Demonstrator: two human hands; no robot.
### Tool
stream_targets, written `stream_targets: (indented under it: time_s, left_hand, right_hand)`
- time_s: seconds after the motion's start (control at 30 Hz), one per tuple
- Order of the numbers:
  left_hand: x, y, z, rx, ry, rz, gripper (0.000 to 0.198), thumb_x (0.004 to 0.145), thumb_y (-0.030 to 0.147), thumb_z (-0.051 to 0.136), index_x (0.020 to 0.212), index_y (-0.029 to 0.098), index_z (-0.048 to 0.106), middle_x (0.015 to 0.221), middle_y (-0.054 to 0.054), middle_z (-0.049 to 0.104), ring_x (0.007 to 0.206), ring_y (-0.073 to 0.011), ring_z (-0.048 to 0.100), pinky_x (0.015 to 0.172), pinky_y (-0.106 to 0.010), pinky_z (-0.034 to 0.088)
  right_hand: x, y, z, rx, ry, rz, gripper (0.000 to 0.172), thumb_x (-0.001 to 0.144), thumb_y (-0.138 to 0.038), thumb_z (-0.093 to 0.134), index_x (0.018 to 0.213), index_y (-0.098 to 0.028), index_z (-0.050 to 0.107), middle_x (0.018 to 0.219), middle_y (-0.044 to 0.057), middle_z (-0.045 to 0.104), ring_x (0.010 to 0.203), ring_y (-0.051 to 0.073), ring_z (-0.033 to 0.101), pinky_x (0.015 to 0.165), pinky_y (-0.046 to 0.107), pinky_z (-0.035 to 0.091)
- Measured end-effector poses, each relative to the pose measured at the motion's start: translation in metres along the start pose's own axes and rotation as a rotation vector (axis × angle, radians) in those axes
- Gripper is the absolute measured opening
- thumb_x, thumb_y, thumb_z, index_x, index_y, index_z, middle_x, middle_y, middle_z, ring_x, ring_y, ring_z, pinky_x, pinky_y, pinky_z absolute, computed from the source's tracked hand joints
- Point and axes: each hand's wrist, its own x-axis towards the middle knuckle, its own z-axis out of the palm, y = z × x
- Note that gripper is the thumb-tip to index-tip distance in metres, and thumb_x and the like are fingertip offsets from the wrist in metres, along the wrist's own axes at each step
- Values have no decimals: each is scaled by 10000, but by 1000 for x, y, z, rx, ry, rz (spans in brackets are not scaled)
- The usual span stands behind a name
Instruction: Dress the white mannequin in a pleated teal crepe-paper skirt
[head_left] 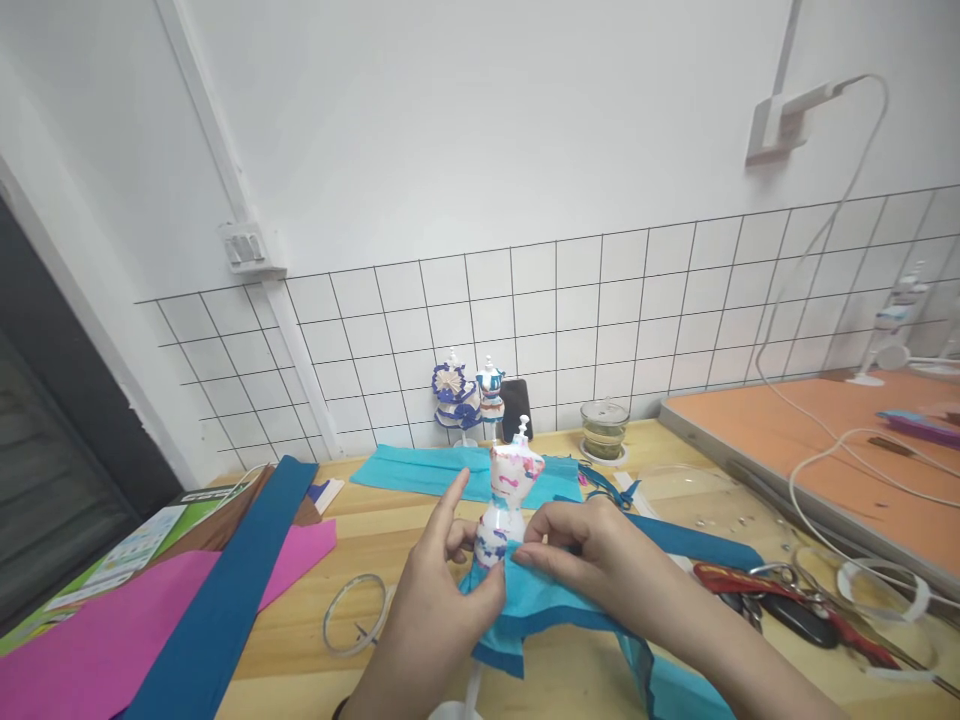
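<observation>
- One form (516,480) between the hands on the desk (300,625); cloth (551,600) against its hip, at 5 o'clock.
- Right hand (589,550), form's 4 o'clock: grip pinching the cloth.
- Left hand (431,600), form's 7 o'clock: thumb at the cloth, forefinger raised; whether the grip is closed, cannot tell.
- Glass (604,430): 2 o'clock.
- Fob (801,621): 4 o'clock.

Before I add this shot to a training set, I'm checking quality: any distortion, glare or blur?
Head view: apparent wide-lens distortion, with the white cable trunking leaning; soft light, faint shadows, no harsh glare; the central mini dress form fairly clear, the far-right dress form smeared.
</observation>
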Motion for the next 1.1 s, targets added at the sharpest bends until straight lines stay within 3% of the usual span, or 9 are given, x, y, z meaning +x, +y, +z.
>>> stream_targets:
  time_s: [0.6,0.8,0.97,1.1]
  left_hand:
    - [-3,5,1,69,-3,33,800,716,226,548,1446,132,235,821,5,631,780,-145,573,813,-287,460]
    - [-5,5,-8,244,-70,17,483,755,236,545,1237,217,554,1044,-56,654,957,-218,543,895,-362,422]
    - [-7,4,-14,138,-136,47,396,856,303,491,1245,238,529,1213,-72,595,1066,-229,523,938,-353,411]
    - [-5,11,-13,164,-130,67,319,852,325,522,1152,233,579,1073,-50,646,950,-207,554,876,-328,440]
  right_hand:
    - [-3,-3,-2,-22,16,-9,219,852,-339,573,711,-185,638,512,-79,384,472,86,322,442,210,229]
    - [-2,-3,-2,0,29,-3,202,841,-315,582,702,-182,643,519,-73,401,475,84,333,440,211,230]
    - [-2,-5,-2,-41,34,7,210,839,-308,577,687,-176,636,520,-66,423,481,87,354,445,211,247]
    - [0,-4,0,-81,43,-20,217,841,-300,570,676,-176,636,536,-52,475,507,97,406,475,213,286]
